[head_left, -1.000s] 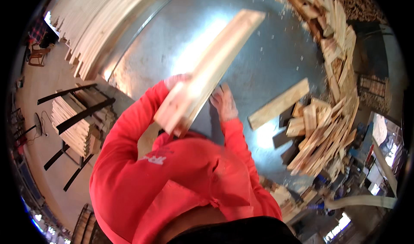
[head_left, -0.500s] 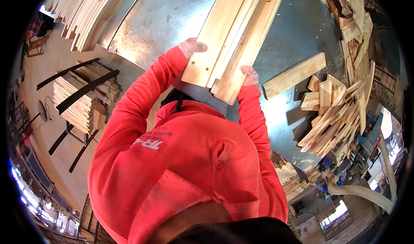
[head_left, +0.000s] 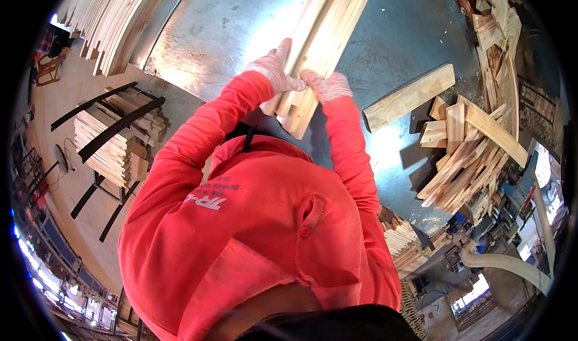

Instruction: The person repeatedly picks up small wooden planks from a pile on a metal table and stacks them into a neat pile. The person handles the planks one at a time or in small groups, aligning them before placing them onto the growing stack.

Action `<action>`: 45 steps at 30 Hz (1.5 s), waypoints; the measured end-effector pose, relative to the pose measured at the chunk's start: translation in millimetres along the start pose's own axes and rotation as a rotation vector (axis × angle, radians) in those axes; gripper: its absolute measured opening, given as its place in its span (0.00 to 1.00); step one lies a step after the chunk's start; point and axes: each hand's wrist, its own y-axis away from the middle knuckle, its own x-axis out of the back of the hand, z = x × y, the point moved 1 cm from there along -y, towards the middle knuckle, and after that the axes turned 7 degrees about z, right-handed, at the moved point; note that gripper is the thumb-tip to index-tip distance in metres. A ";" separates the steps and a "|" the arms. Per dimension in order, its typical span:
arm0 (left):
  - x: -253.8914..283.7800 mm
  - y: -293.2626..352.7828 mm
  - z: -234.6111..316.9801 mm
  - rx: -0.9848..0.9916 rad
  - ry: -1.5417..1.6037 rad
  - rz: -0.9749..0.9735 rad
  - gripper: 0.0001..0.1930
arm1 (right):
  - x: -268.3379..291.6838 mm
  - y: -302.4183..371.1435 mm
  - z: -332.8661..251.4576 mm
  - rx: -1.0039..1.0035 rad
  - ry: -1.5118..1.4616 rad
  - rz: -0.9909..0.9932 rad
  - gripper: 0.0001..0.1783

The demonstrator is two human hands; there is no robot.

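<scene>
Long pale wooden boards lie together as a narrow bundle on the metal tabletop, running away from me, their near ends close to my chest. On the bundle's left side my gloved left hand grips it, thumb across the near part and fingers pointing up along the edge. My gloved right hand is closed over the right side, its fingertips on the upper face. The two hands almost meet across the wood. The undersides of the boards and some fingertips are hidden.
A short thick board lies to the right on the metal table. Beyond it is a heap of offcuts. Many long strips are stacked at the far left. Below them, a black rack holds stacked boards.
My hands have drawn closer together, and the boards, earlier spread side by side, now form a narrower bundle. At the right, one offcut now lies slanted across the heap.
</scene>
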 end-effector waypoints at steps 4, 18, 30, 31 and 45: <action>22.0 -9.8 4.7 0.020 0.050 -0.274 0.59 | -4.3 -23.2 54.2 0.026 -0.458 -0.097 0.29; 29.5 1.3 28.0 0.152 0.076 -0.172 0.52 | 9.2 13.2 15.0 0.209 0.089 0.008 0.34; 5.5 4.4 24.1 0.171 0.137 -0.036 0.61 | -12.0 -20.9 84.8 0.270 -0.358 0.087 0.25; 6.0 -1.5 16.4 0.192 0.157 -0.091 0.61 | -4.8 -18.7 91.7 0.199 -0.697 -0.003 0.22; 11.8 -20.4 -65.4 0.000 0.440 0.247 0.38 | 9.3 -22.4 98.0 0.197 -0.870 0.071 0.23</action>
